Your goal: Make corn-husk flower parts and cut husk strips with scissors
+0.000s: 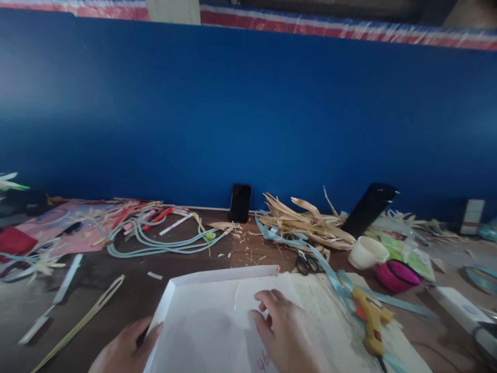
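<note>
A shallow white cardboard tray [186, 282] lies at the near edge of the brown table, with a white sheet [248, 295] inside it. My left hand [126, 349] grips the tray's left wall, fingers curled round it. My right hand [285, 331] rests inside the tray with its fingers bent and pinched on the white sheet. Under the tray's right side lies a printed page [330, 316].
A yellow glue gun [370, 316] and light-blue ribbon [326, 274] lie right of the tray, with scissors [306, 263] behind. Dried straw [306, 220], a white cup [367, 252], a pink bowl [396, 274], two leaning phones [239, 203], and looped blue strips [155, 243] crowd the table before a blue wall.
</note>
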Tool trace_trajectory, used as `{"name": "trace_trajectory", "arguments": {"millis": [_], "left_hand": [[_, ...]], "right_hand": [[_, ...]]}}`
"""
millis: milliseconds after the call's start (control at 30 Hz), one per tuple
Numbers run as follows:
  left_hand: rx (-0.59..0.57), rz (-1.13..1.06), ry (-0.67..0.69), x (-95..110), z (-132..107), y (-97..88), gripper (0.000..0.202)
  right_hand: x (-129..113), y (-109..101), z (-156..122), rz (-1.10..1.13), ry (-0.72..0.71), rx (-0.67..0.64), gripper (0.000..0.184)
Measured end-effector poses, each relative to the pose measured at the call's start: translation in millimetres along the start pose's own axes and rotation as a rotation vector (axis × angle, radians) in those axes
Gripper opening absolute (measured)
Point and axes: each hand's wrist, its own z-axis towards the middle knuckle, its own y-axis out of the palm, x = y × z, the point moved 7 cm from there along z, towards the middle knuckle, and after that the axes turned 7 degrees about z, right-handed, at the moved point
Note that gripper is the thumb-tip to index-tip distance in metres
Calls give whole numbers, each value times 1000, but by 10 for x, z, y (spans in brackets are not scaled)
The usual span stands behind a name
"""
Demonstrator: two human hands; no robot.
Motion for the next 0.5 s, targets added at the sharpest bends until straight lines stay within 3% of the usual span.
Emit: {"name": "trace_trajectory", "arguments": {"millis": [133, 267, 500], "left_hand": [[68, -6, 46, 43, -65, -78, 36], [50, -26, 39, -170, -83, -117, 38], [37, -146, -42, -683, -88, -205, 37]], "right_hand": [[-202, 267, -33, -62, -12, -174, 19], [-251, 492, -119, -80, -38, -279, 19], [-139, 556, -207, 92, -104, -216, 20]]}}
